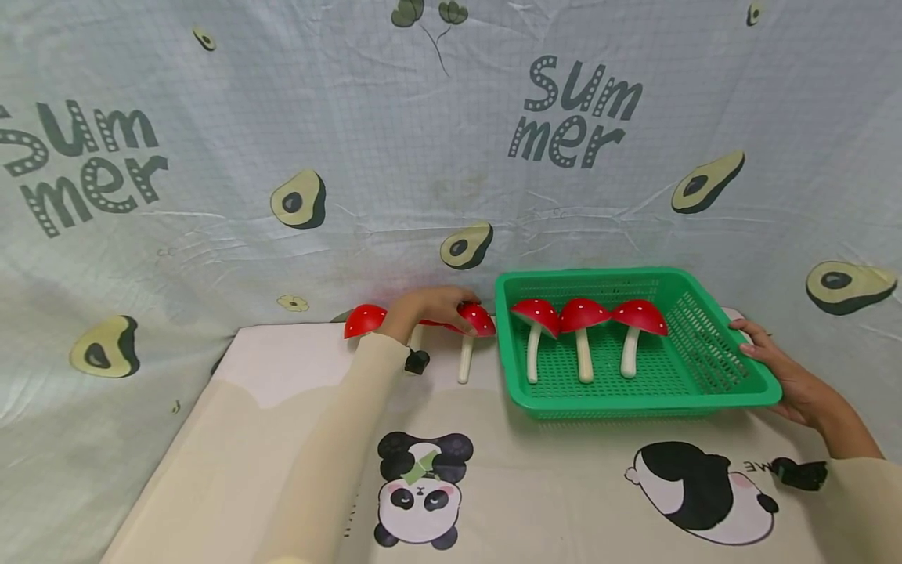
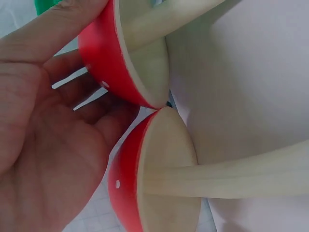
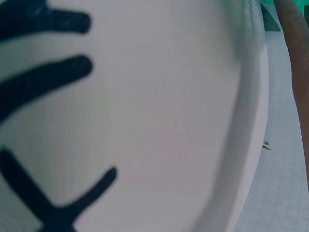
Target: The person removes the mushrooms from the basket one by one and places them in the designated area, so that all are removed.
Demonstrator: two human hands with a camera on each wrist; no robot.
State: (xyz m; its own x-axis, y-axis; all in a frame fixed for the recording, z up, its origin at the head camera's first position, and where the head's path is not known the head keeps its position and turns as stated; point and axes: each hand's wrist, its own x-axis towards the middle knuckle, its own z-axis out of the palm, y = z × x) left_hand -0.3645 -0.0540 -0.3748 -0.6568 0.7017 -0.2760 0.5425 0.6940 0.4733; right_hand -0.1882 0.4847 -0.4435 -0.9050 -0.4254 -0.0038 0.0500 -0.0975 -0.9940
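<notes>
My left grip pinches a mushroom cap, while my right grip holds the green basket, probably for steadiness.

Head feed bright and crisp; both wrist feeds dimmer, right one worst.
Head: I read diffuse light, source not placeable; a soft-edged shadow lies over the tabletop at 8 o'clock, another beneath the green basket toward 5 o'clock; the printed avocado at 3 o'clock looks stretched sideways. Left wrist: muted grey, slightly soft, though I can make out the white spot on the red cap at 7 o'clock. Right wrist: cool tint, dark printed lines out of focus from 7 to 11 o'clock.
</notes>
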